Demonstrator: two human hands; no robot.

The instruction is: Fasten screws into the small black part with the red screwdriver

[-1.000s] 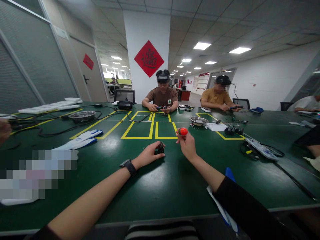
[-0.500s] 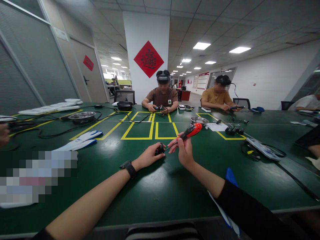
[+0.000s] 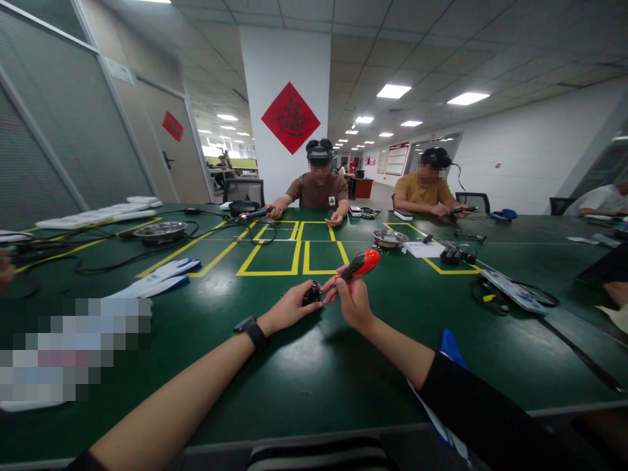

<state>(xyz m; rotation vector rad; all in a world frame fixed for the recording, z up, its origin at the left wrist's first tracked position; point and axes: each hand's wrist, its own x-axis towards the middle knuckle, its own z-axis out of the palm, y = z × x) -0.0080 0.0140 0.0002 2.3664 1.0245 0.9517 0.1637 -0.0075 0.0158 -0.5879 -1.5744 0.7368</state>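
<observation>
My left hand [image 3: 290, 309] rests on the green table, its fingers closed round a small black part [image 3: 312, 294] with a shiny metal top. What exactly the part is, I cannot make out. In my right hand [image 3: 354, 301] is a screwdriver [image 3: 362, 264] with a red and black handle, tilted so the handle points up and to the right. Its shaft runs down towards the black part and is mostly hidden by my fingers. My two hands are close together, the right fingertips beside the part.
White-and-blue gloves [image 3: 167, 271] lie on the left, another blue glove [image 3: 452, 350] by my right forearm. Metal bowls [image 3: 389, 238], several black parts [image 3: 458, 255] and a power strip [image 3: 515, 292] with cables lie farther off. Two co-workers [image 3: 316, 186] sit opposite.
My right hand and the screwdriver have moved left and slightly down, closer to the black part. My left hand stays put. The co-worker opposite has spread their hands apart, moving a tool leftward.
</observation>
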